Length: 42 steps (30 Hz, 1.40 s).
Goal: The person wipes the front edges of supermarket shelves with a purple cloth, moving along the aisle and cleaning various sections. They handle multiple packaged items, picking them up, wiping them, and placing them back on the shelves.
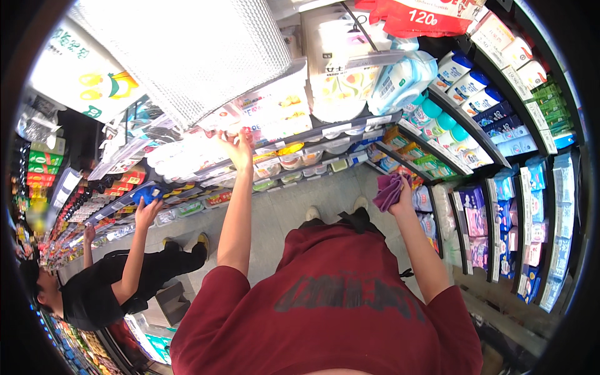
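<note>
My left hand (238, 144) reaches up to a shelf, its fingers curled against pale plastic-wrapped packets (206, 152). Glare hides whether the fingers grip one. Just above hangs a white mesh-textured sheet or pack (201, 51), overexposed. To the right of that hand are white packs with food pictures (283, 110). A crumpled purple cloth (390, 193) is bunched in my right hand (402, 199), held away from the shelves over the aisle.
Shelves of bottles (436, 122) and wrapped packs (471, 215) curve round the right. A red packet (422, 18) hangs at the top. At left a co-worker in black (93, 295) holds a blue cloth (149, 193) at the shelf. A grey box-like stand (169, 302) is on the floor (276, 220).
</note>
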{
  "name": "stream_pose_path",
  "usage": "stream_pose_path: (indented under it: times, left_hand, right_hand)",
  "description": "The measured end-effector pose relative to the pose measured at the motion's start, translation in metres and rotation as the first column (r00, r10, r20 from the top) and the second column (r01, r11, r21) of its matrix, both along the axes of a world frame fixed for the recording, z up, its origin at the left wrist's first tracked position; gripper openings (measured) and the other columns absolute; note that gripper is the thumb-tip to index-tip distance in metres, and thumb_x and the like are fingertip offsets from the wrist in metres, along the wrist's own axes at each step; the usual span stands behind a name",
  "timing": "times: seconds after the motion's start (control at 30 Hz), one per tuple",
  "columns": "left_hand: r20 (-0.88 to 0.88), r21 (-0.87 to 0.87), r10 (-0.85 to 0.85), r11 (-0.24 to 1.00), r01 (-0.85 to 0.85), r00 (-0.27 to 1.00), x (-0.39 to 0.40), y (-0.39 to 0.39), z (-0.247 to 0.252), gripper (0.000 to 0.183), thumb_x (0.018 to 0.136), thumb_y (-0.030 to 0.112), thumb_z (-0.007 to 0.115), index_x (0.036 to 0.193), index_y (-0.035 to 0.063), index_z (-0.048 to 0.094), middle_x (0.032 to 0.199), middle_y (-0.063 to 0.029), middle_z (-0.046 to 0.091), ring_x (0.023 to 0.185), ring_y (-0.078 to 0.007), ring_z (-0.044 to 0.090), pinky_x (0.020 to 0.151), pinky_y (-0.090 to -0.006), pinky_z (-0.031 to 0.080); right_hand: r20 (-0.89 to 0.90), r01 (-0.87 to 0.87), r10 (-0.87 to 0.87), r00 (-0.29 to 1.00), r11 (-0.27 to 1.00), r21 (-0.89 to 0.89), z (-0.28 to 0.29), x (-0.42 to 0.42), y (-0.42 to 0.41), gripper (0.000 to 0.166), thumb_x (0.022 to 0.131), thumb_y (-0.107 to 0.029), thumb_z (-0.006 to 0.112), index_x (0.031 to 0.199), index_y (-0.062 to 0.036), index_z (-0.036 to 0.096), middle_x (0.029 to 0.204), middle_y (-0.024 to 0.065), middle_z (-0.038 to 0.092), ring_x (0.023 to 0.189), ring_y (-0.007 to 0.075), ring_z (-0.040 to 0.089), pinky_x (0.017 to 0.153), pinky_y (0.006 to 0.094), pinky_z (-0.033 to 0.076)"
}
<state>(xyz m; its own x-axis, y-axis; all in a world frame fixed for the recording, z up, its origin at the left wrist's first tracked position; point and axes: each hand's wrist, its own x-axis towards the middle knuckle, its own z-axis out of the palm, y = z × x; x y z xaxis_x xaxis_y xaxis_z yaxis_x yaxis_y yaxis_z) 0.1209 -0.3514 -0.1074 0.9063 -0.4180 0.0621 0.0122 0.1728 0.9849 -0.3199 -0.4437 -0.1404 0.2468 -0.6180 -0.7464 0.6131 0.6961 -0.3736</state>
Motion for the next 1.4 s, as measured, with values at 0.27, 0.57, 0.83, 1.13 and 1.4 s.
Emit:
stream_pose_path:
  times: [0.27, 0.57, 0.83, 1.13, 1.4]
  left_hand:
    - [0.077, 0.045, -0.038, 0.998, 0.034, 0.996, -0.017, 0.007, 0.000, 0.075, 0.092, 0.004, 0.053, 0.148, 0.0048, 0.003, 0.107, -0.0082, 0.054, 0.078, -0.0131, 0.059, 0.062, -0.0258, 0.054]
    - [0.043, 0.406, -0.179, 0.902, 0.146, 0.983, -0.050, 0.067, -0.082, 0.030, 0.096, 0.025, 0.053, 0.076, 0.0028, 0.059, 0.055, -0.0019, 0.052, 0.046, -0.0062, 0.045, 0.043, -0.0245, 0.035]
    - [-0.195, 0.349, -0.976, 0.020, 0.937, 0.093, -0.296, 0.094, -0.024, 0.018, 0.088, 0.016, 0.056, 0.090, 0.0013, 0.066, 0.075, -0.0049, 0.064, 0.066, -0.0109, 0.059, 0.058, -0.0280, 0.047]
    - [-0.015, 0.771, -0.900, -0.288, 0.568, -0.435, -0.418, 0.082, 0.045, 0.027, 0.087, 0.020, 0.052, 0.111, 0.0081, 0.057, 0.105, -0.0151, 0.060, 0.090, -0.0358, 0.062, 0.078, -0.0437, 0.051]
    - [0.082, 0.905, -0.855, -0.153, 0.398, -0.513, -0.476, 0.079, 0.037, 0.017, 0.084, 0.011, 0.049, 0.096, 0.0007, 0.055, 0.085, -0.0167, 0.061, 0.076, -0.0339, 0.064, 0.064, -0.0430, 0.052]
  right_hand:
    - [-0.203, 0.128, -0.102, 0.974, 0.985, 0.117, -0.038, -0.118, 0.056, 0.026, 0.091, -0.038, 0.049, 0.092, -0.0159, 0.063, 0.091, 0.0086, 0.067, 0.083, 0.0290, 0.063, 0.076, 0.0467, 0.052]
    - [-0.342, -0.008, 0.062, 0.938, 0.988, 0.156, -0.103, -0.205, 0.062, 0.021, 0.083, -0.029, 0.064, 0.097, -0.0130, 0.063, 0.086, 0.0054, 0.066, 0.080, 0.0238, 0.065, 0.075, 0.0403, 0.053]
    - [-0.932, -0.833, 0.221, -0.287, 0.423, 0.357, -0.051, -0.262, 0.061, 0.052, 0.065, -0.038, 0.074, 0.104, -0.0054, 0.065, 0.097, 0.0191, 0.067, 0.090, 0.0339, 0.065, 0.078, 0.0406, 0.051]
    - [-0.892, -0.763, 0.419, -0.172, 0.516, 0.389, -0.073, -0.378, 0.129, 0.043, 0.067, -0.037, 0.072, 0.097, -0.0063, 0.065, 0.090, 0.0181, 0.068, 0.086, 0.0344, 0.066, 0.075, 0.0430, 0.052]
    - [-0.730, -0.774, 0.659, -0.179, 0.363, 0.518, -0.243, -0.486, 0.282, 0.039, 0.068, -0.027, 0.073, 0.097, -0.0032, 0.066, 0.091, 0.0189, 0.068, 0.085, 0.0354, 0.067, 0.071, 0.0456, 0.053]
